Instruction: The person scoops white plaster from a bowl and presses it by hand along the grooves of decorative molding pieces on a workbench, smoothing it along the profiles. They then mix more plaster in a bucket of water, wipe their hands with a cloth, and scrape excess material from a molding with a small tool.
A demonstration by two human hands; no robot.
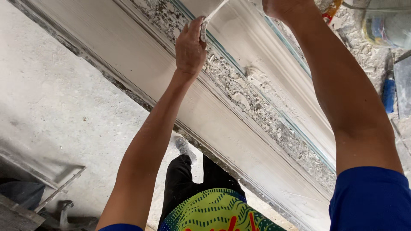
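White plaster is the stuff of nearly everything under your arms: a long moulded bench (239, 141) runs diagonally beneath both hands, its surface ridged with straight grooves and crusted with crumbs of dried plaster.

Your left hand (189, 48) is stretched out over the bench with its fingers curled tight around a plaster-caked strip (212, 16). The strip leaves the top of your fist and slants up and away toward your right hand; its grey lumpy end sits against your fingertips. Just beyond your left knuckles lies the roughest band of crumbled plaster (252, 100), and a thin blue-green edge line (295, 128) follows it down the length of the bench.

Your right hand (284, 6) is at the top edge of the view, mostly cut off; whether its fingers are closed on anything, you cannot tell from here. It may be meeting the far end of the strip, but that part is out of sight.

Past your right forearm sit a clear plastic tub (383, 23) and a blue-handled tool (388, 92) on the spattered surface. Below your left elbow are your black trousers, a patterned green cloth (214, 211), and a grey shoe (185, 147) on the concrete floor (55, 107).
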